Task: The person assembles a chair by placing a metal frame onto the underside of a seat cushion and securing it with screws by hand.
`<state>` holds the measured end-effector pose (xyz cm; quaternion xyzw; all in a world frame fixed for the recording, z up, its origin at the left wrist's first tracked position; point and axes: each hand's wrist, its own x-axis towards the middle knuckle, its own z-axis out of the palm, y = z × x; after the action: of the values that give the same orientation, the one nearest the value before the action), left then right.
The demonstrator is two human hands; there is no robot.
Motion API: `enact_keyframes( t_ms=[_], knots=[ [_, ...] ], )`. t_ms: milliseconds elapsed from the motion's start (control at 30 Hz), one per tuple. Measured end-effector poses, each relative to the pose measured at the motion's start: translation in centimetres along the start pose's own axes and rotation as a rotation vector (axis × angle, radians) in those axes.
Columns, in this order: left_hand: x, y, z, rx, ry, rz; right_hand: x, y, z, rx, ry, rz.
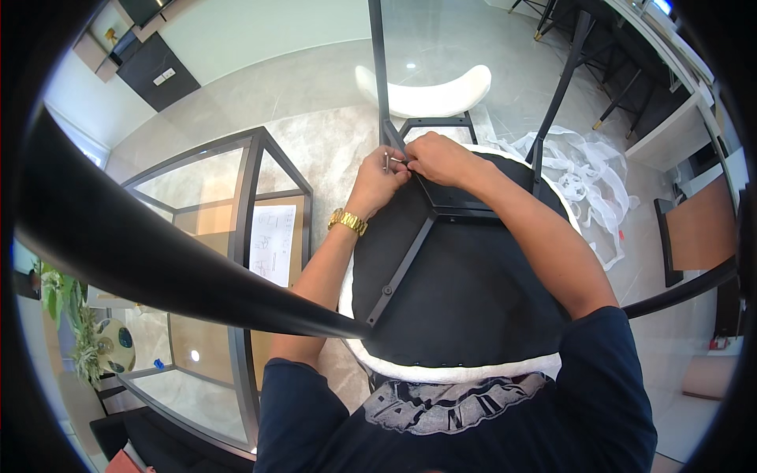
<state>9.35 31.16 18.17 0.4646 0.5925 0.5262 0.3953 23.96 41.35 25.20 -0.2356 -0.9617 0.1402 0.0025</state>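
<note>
A round seat lies upside down in front of me, its black underside [497,276] up and a white upholstered rim [441,372] around it. Black metal bars [465,214] cross the underside and join the legs, which point upward. At the far left joint, my left hand [375,183] pinches a small, thin silver metal piece [387,162]; its exact kind is too small to tell. My right hand [443,160] is closed at the same joint, fingertips close to the left ones. Whatever lies in its fingers is hidden. A gold watch [348,221] is on my left wrist.
One black leg [189,252] sweeps close across the left. Beyond the seat lies a curved white cushion [426,93]. White plastic wrapping [579,177] is heaped at right. A dark table frame [251,197] stands at left, with a paper sheet [273,244] seen inside it.
</note>
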Motion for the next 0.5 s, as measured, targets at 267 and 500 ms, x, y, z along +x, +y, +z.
enact_keyframes(
  t_ms=[267, 500],
  knots=[
    [-0.1, 0.7, -0.09, 0.038, -0.046, -0.062, -0.53, 0.12, -0.43, 0.043, 0.059, -0.058],
    [-0.13, 0.73, 0.01, 0.043, -0.062, -0.039, 0.0, 0.69, -0.41, 0.203, -0.008, -0.114]
  ],
)
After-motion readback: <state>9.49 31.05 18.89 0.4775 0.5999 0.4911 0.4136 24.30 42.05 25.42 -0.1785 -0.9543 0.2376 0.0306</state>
